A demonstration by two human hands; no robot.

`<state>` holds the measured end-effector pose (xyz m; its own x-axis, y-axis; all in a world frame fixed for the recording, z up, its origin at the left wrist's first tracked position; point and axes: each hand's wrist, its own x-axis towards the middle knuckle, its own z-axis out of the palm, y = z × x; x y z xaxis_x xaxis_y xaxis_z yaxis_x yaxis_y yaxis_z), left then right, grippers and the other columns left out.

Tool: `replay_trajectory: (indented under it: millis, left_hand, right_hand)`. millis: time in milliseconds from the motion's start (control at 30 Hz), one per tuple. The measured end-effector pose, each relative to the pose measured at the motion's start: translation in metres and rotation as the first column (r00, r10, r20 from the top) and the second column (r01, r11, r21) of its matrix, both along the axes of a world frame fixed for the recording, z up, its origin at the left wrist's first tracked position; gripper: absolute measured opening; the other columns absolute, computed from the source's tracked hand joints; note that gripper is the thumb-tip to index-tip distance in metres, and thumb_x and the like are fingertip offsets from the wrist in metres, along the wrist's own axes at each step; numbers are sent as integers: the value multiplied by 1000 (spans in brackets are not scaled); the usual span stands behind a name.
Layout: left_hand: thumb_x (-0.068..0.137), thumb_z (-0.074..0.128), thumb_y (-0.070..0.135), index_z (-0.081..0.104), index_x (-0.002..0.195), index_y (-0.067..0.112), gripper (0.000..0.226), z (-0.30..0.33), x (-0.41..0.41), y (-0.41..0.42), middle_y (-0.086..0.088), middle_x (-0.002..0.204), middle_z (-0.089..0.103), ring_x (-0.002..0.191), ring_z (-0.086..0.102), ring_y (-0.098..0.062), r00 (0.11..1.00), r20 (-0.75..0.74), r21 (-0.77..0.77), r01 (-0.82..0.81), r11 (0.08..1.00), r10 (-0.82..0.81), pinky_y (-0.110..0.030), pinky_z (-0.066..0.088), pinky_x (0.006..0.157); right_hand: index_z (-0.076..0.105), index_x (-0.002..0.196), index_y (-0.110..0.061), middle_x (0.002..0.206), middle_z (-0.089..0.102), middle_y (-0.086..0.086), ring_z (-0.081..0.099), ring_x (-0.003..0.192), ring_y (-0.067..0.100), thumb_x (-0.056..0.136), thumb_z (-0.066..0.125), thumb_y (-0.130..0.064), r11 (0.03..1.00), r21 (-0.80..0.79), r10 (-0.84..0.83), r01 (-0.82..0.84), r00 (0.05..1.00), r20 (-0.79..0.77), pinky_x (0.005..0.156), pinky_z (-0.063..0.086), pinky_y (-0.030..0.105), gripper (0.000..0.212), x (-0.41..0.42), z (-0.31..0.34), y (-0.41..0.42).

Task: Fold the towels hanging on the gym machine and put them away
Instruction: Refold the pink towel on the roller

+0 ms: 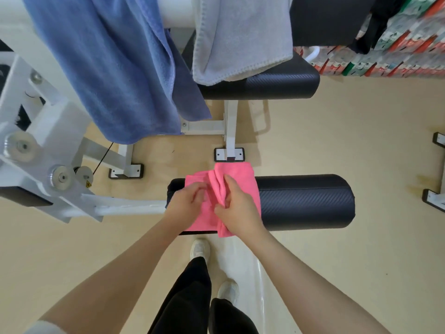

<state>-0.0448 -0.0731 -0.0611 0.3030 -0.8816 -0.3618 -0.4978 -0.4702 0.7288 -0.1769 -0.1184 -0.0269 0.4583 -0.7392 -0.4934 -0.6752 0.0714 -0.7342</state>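
We are folding the pink towel across the near black roller pad of the gym machine, which is serving as a firm support at arm height; our right hand is pinching a bunched ridge of the cloth, while our left hand is resting on the flatter part, fingers curled, seemingly to keep it from sliding, though whether it is gripping we cannot tell. The blue towel and the grey towel are hanging over the white bar above, well apart from our hands, so we are judging the task to be at an early stage.
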Motion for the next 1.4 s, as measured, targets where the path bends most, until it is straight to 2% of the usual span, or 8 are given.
replay_trajectory:
  millis: [167,267,467,800,1000,1133,1300,1400]
  left_hand:
    - [99,37,23,60,97,14,24,2,8,5,-2,68,60,63,58,-7,911,-319,67,-253,965,261,-19,43,64]
    - [93,52,27,55,116,15,26,-4,4,-1,-3,73,60,77,59,-22,956,-187,54,-222,974,228,-28,43,70]
    - [88,58,12,40,125,12,41,-8,-5,-1,4,69,50,73,56,-20,977,-34,2,-212,977,212,-28,39,67]
    - [94,40,13,51,103,9,14,-10,-11,7,-11,104,51,83,51,-29,947,272,0,-178,984,171,-34,40,65]
    - [80,52,31,63,97,14,27,-10,-22,10,-9,77,56,53,58,-27,745,627,-48,329,943,-228,-24,37,36]
    - [93,45,43,21,146,20,62,-13,-25,4,-6,131,43,111,52,-26,795,477,270,272,924,-374,-34,44,72]
    - [89,54,36,5,149,19,79,-10,-12,0,-8,141,34,117,49,-29,842,350,269,330,905,-411,-36,45,81]
    - [85,56,20,31,141,14,62,-14,-2,2,-9,117,49,105,55,-26,957,68,169,267,949,-281,-35,47,80]
  right_hand:
    - [10,148,-16,78,49,-7,48,65,6,94,51,-20,991,136,-13,13,1000,4,53,42,12,68,26,-15,10]
    - [32,136,-19,77,52,-3,49,65,6,96,43,-12,964,263,18,-45,994,104,61,51,13,42,24,-12,14]
    - [55,125,-16,112,60,7,61,92,23,92,50,-16,956,-282,-106,82,992,-71,81,48,32,34,-27,-13,-8]
    - [29,144,-27,133,31,5,55,96,23,92,51,-29,972,-227,-8,-56,962,-272,75,50,34,57,-34,-28,2]
    - [19,144,-14,133,39,13,52,112,30,85,61,-14,972,-162,-197,172,968,-154,87,44,35,72,-26,-28,3]
    - [26,142,-7,119,55,10,54,109,27,81,63,-12,963,30,-263,267,960,-99,80,41,27,71,-27,-25,-5]
    - [42,131,-10,91,56,-4,58,90,19,77,59,-3,953,188,-248,236,968,44,76,51,34,57,-15,-8,0]
    - [35,134,-15,100,61,2,60,92,21,77,61,-6,990,85,-116,111,992,52,76,49,32,63,6,5,8]
